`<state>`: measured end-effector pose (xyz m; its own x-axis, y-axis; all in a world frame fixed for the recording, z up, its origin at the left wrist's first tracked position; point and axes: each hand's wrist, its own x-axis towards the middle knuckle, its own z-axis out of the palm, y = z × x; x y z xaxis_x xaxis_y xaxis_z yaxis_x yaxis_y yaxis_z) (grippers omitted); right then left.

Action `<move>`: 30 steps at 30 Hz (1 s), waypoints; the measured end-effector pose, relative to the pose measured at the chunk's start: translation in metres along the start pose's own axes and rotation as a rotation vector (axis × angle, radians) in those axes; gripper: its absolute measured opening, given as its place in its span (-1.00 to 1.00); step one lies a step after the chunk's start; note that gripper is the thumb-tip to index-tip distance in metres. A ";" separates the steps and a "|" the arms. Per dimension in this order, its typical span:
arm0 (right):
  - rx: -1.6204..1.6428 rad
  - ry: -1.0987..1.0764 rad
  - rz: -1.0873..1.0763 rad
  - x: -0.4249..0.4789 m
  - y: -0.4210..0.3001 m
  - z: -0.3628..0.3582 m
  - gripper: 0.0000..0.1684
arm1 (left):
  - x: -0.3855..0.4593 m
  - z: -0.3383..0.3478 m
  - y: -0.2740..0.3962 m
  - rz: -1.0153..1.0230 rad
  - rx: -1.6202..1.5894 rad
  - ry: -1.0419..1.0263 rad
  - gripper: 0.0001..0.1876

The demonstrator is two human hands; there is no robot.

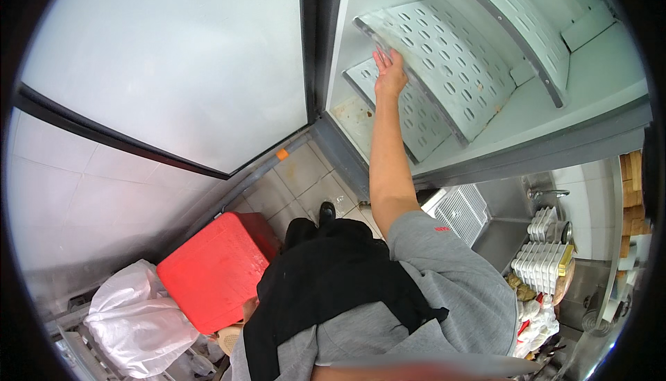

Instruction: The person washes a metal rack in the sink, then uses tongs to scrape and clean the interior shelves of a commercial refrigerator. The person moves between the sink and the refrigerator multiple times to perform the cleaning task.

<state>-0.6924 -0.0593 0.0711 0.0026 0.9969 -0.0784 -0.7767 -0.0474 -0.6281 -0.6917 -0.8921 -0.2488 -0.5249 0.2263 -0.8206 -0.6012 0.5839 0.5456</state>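
Note:
My right hand [391,75] reaches into an open upright cabinet with its fingertips at the dark front edge of a perforated pale metal shelf [442,64]. The fingers are partly spread, and whether they grip the edge is unclear. Beneath that shelf lies a lower perforated shelf [424,126], and another curves above it [512,22]. Brown specks mark the cabinet floor [354,116]. Only a small part of my left hand [250,308] shows, beside a red box [213,272]; its fingers are hidden by the box and my clothing.
The cabinet's door [171,58] stands open at the left. A grey pipe [255,174] runs along the tiled wall. White plastic bags [140,324] lie behind the red box. At the right are a metal sink [499,240], a wire rack [460,214] and white crates [538,266].

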 end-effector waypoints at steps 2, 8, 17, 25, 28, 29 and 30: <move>-0.001 -0.064 0.011 -0.004 0.000 0.001 -0.48 | 0.002 0.004 -0.025 -0.091 -0.025 0.043 -0.64; 0.000 -0.148 0.279 -0.023 -0.022 -0.003 -0.36 | -0.005 0.011 0.006 -0.285 -0.180 0.115 -0.63; -1.520 -0.480 -0.629 0.000 -0.070 0.046 -0.44 | -0.009 0.026 0.109 -0.139 -0.104 0.143 -0.62; -2.105 -0.687 -0.532 0.031 -0.058 0.074 -0.41 | -0.010 0.021 0.070 -0.171 -0.222 0.136 -0.58; -2.115 -0.709 -0.554 0.037 -0.058 0.077 -0.43 | -0.016 0.030 0.052 -0.170 -0.226 0.139 -0.60; -2.108 -0.709 -0.571 0.039 -0.057 0.075 -0.44 | -0.022 0.035 0.047 -0.169 -0.210 0.145 -0.63; -2.118 -0.724 -0.608 0.041 -0.054 0.072 -0.45 | -0.026 0.039 0.042 -0.172 -0.201 0.150 -0.63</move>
<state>-0.6960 -0.0113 0.1579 -0.6185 0.7444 0.2516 0.7381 0.6602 -0.1392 -0.6795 -0.8432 -0.2112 -0.4793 0.0111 -0.8776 -0.7881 0.4347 0.4359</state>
